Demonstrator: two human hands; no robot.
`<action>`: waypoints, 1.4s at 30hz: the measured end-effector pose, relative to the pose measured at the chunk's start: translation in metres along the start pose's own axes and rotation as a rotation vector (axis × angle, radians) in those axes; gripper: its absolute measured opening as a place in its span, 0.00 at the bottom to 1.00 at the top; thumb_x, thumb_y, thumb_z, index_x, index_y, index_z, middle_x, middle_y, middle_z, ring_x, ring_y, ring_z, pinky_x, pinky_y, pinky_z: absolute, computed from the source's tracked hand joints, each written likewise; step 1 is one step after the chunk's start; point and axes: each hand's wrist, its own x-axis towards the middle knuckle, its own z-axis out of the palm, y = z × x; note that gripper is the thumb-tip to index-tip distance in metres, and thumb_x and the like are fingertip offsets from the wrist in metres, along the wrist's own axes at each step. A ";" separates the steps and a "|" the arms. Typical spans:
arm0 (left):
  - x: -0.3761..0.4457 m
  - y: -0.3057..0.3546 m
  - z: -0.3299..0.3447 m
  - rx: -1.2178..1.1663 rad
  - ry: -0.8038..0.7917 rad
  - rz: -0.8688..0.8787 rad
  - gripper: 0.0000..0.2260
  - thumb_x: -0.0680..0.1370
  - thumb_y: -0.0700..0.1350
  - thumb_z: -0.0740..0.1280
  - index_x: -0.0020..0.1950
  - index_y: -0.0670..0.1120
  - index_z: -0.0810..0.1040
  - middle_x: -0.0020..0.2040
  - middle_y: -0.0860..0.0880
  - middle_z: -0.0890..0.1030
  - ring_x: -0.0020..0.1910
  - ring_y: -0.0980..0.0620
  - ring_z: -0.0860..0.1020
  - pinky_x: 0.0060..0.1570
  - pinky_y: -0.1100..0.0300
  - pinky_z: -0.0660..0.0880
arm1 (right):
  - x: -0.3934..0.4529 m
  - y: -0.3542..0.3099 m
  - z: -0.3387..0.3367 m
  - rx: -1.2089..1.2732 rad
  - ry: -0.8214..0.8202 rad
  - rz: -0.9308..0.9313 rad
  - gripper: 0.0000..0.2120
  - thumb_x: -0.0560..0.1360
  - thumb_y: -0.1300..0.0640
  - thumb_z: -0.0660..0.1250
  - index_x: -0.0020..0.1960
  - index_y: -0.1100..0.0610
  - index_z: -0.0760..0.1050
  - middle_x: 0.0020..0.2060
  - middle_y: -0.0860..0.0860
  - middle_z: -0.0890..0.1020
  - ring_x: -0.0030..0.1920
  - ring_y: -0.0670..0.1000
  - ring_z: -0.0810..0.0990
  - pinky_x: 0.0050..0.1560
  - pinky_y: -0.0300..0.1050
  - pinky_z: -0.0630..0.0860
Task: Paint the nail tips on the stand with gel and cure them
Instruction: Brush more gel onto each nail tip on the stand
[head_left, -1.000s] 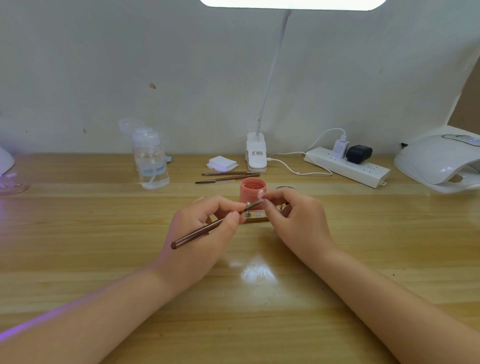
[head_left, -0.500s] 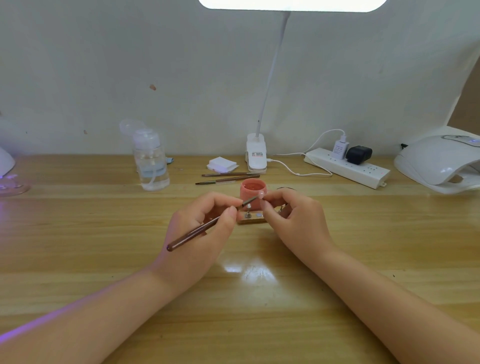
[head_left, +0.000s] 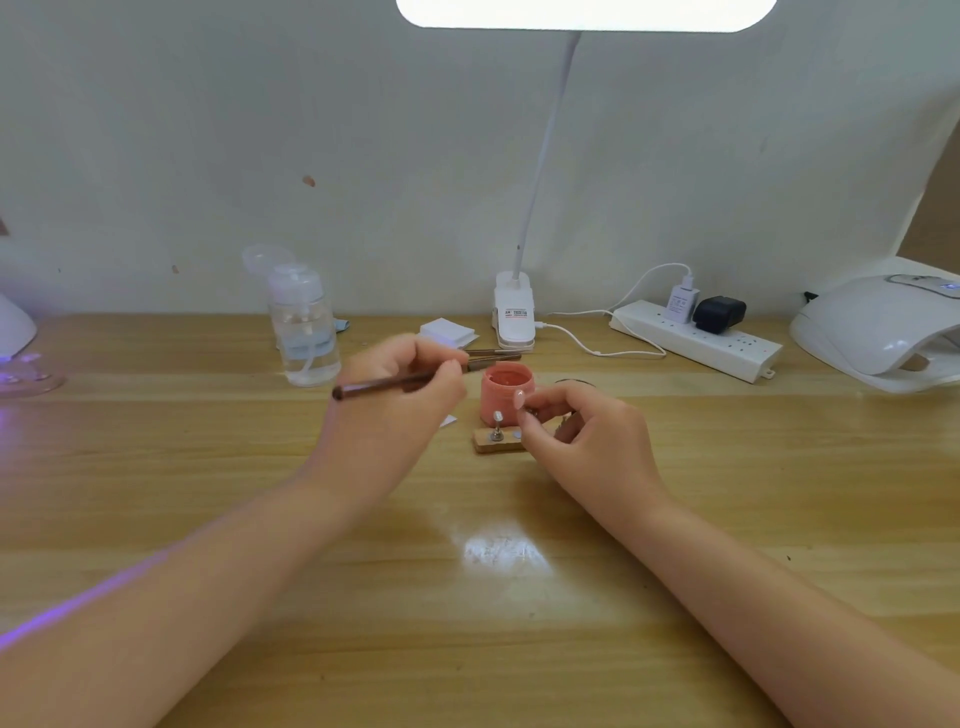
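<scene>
Left hand (head_left: 395, 395) at frame centre pinches a brown brush (head_left: 384, 385), handle pointing left, tip end near the pink gel jar (head_left: 506, 396) (bristles blurred, contact unclear). Right hand (head_left: 587, 436), just right of the jar, pinches a nail tip (head_left: 518, 398) on its peg between thumb and forefinger. Wooden stand (head_left: 496, 442) sits on the table (head_left: 519, 597) directly below the jar, one more peg with a tip (head_left: 497, 417) upright on it. White curing lamp (head_left: 883, 327) at right edge. Two spare brushes (head_left: 493, 355) lie behind the jar.
</scene>
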 end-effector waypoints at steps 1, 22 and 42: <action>0.008 0.004 0.000 0.017 0.014 -0.003 0.09 0.75 0.40 0.67 0.39 0.52 0.82 0.34 0.56 0.83 0.32 0.66 0.77 0.31 0.75 0.70 | 0.000 0.000 0.000 0.006 -0.003 0.002 0.05 0.71 0.58 0.73 0.41 0.48 0.81 0.34 0.39 0.82 0.28 0.47 0.75 0.36 0.38 0.73; 0.100 0.010 0.040 0.457 -0.314 -0.290 0.06 0.73 0.41 0.65 0.36 0.45 0.75 0.32 0.51 0.82 0.35 0.54 0.73 0.38 0.58 0.70 | 0.000 0.002 0.002 0.002 -0.018 -0.033 0.06 0.71 0.59 0.72 0.39 0.48 0.79 0.34 0.41 0.82 0.25 0.47 0.72 0.33 0.42 0.71; 0.081 -0.025 -0.011 -0.175 -0.117 -0.733 0.04 0.76 0.44 0.65 0.41 0.49 0.76 0.28 0.54 0.80 0.26 0.56 0.66 0.28 0.64 0.61 | 0.000 0.000 0.000 -0.039 -0.016 -0.023 0.03 0.72 0.59 0.72 0.42 0.52 0.81 0.38 0.43 0.83 0.26 0.46 0.74 0.38 0.49 0.76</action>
